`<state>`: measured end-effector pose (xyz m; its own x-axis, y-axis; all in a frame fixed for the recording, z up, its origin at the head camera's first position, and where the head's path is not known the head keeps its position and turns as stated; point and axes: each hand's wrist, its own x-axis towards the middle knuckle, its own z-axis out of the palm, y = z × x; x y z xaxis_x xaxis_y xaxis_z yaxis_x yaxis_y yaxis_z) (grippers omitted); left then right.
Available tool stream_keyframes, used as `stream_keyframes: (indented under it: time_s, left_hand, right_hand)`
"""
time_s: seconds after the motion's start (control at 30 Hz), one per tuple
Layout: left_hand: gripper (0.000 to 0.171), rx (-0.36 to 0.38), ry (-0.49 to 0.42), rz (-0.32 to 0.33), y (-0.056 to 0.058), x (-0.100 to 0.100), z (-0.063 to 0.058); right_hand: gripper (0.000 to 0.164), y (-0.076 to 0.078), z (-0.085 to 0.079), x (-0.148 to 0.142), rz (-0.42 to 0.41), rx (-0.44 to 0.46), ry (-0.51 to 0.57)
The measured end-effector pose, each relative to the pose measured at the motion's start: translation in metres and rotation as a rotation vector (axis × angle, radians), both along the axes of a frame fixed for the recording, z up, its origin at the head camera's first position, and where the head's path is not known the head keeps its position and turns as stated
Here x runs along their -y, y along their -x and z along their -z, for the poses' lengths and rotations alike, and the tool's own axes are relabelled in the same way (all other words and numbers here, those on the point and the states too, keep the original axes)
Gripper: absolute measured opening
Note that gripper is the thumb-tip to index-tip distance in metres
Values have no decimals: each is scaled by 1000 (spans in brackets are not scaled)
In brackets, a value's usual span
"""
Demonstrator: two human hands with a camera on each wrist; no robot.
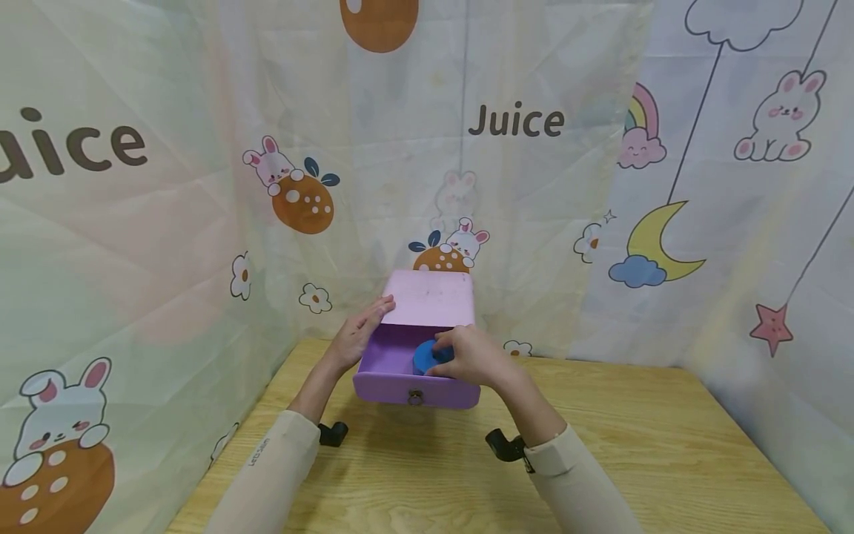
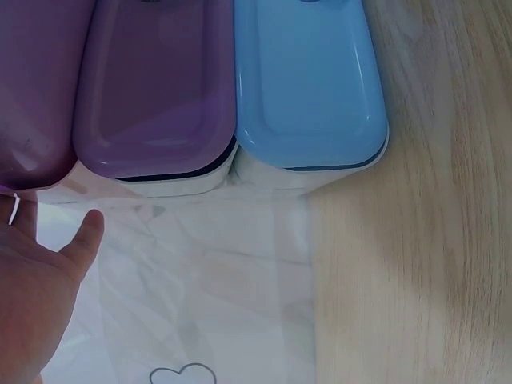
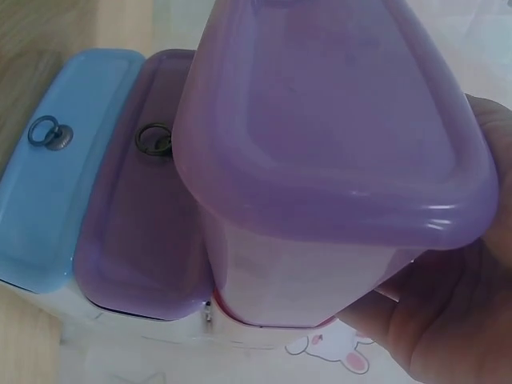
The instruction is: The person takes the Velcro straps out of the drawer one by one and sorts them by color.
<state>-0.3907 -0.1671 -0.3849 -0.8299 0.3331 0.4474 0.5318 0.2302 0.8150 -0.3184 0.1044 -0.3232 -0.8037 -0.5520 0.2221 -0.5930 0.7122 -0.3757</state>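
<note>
Blue disc (image 1: 425,357) under right hand (image 1: 470,357)

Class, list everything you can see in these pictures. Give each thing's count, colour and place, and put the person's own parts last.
box: one, lilac, at the back of the table against the curtain
drawer: one, purple, pulled out of the box toward the person, ring pull on its front
round thing: one, blue, inside the drawer
blue drawer front: one, beside a purple one, seen in the wrist views
table: one, light wood
curtain: pale, printed with rabbits and a moon, behind and beside the table
left hand: one, straight fingers on the box's left edge
right hand: one, fingers curled on the round thing
</note>
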Motion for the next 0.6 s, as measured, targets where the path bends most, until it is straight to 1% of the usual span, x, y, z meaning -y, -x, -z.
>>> stream_keyframes:
  time_s: [0.1,0.3,0.47,0.6]
  left_hand:
    - [45,3,-4,1,0,0,0]
    - [46,-20,-26,1,0,-1,3]
    - [45,-23,-40,0,1,0,6]
    - [45,-23,-38,-12,1,0,6]
  right_hand:
    - [39,-1,-1,0,13,4,2]
    - [37,-2,-1,1,20,2,-4]
    - [39,-2,1,0,36,-1,-14]
    - [39,-1,4,-1,51,10,14]
